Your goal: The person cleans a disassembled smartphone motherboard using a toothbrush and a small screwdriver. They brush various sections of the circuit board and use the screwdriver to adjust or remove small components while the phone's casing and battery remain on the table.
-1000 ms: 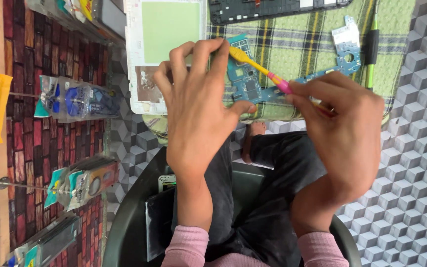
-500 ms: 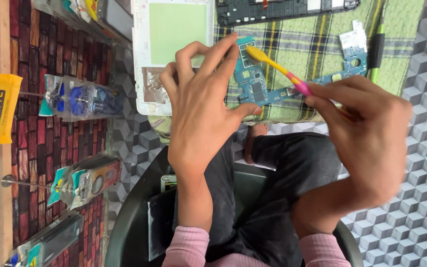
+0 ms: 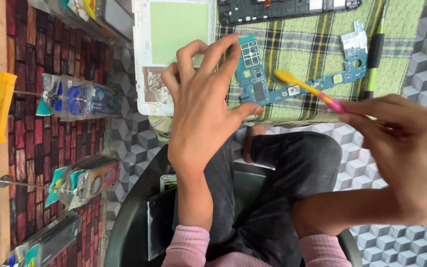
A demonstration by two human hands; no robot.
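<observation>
Two hands over green plaid cloth [image 3: 401, 29] in head view: left hand [image 3: 201, 116] spread, fingertips pinning blue circuit board [image 3: 258, 89] flat on cloth; right hand [image 3: 406, 148] closed around pink-handled yellow brush [image 3: 307, 89], bristle end touching board. White phone back panel [image 3: 174, 54] just beside board, black phone frame [image 3: 282, 10] beyond it, green-black tool [image 3: 374, 54] at cloth edge.

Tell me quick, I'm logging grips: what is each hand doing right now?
Left hand: open, fingertips pinning the circuit board to the cloth.
Right hand: closed on the brush.
</observation>
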